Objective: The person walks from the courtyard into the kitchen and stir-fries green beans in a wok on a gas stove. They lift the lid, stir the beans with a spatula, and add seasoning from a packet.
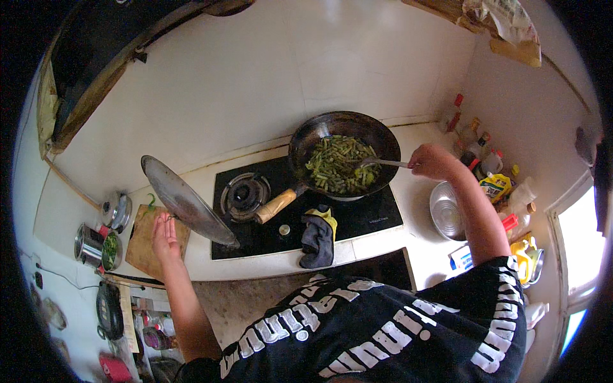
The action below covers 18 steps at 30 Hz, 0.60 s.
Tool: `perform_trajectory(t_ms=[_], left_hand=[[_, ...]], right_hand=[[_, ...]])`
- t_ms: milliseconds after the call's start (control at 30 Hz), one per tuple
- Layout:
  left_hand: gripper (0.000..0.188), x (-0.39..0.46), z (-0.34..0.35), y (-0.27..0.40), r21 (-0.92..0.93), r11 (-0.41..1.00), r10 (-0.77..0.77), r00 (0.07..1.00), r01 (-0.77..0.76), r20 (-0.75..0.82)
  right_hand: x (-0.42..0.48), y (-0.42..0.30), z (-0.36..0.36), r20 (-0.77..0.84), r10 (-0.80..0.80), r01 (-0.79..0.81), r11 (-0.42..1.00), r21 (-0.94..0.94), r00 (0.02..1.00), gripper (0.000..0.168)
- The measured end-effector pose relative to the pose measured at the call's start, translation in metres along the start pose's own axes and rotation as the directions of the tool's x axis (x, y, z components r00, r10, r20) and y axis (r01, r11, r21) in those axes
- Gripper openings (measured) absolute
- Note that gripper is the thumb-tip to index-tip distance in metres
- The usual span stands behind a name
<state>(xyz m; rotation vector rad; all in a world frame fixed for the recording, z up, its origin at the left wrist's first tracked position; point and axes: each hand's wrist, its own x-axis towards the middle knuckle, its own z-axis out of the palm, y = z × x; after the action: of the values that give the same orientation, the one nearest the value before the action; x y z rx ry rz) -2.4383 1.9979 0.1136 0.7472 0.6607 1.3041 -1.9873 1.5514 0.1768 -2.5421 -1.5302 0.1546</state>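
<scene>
A dark wok (342, 124) with a wooden handle (276, 206) stands on the right burner of a black glass gas hob (354, 225). Cut green vegetables, perhaps green beans, (335, 160) lie in it. My right hand (426, 160) grips the handle of a metal spatula (390, 163), whose head rests among the vegetables. Left of the hob, my left hand (166, 239) holds a large, round metal wok lid (187, 198) tilted on edge, apparently by its small knob. A dark grey cloth glove with yellow (318, 239) lies over the hob's front edge.
Behind my left hand is a wooden cutting board (143, 249) with a green piece on it. Metal pots (88, 244) and a bowl of greens (111, 251) stand farther left. A metal basin (445, 210) and several bottles (491, 160) line the right counter. The left burner (245, 194) carries nothing.
</scene>
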Motion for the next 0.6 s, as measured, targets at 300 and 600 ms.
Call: perform_trajectory(t_ms=[300, 600], left_hand=[[0.031, 0.022, -0.002, 0.002, 0.06, 0.998, -0.018, 0.995, 0.012, 0.096], [0.032, 0.009, -0.025, 0.005, 0.035, 0.998, 0.056, 0.991, -0.061, 0.122]], right_hand=[[0.083, 0.007, 0.056, -0.191, 0.202, -0.183, 0.977, 0.112, 0.961, 0.016], [0.037, 0.013, 0.002, 0.078, 0.014, -0.014, 1.0, -0.004, 0.997, 0.014]])
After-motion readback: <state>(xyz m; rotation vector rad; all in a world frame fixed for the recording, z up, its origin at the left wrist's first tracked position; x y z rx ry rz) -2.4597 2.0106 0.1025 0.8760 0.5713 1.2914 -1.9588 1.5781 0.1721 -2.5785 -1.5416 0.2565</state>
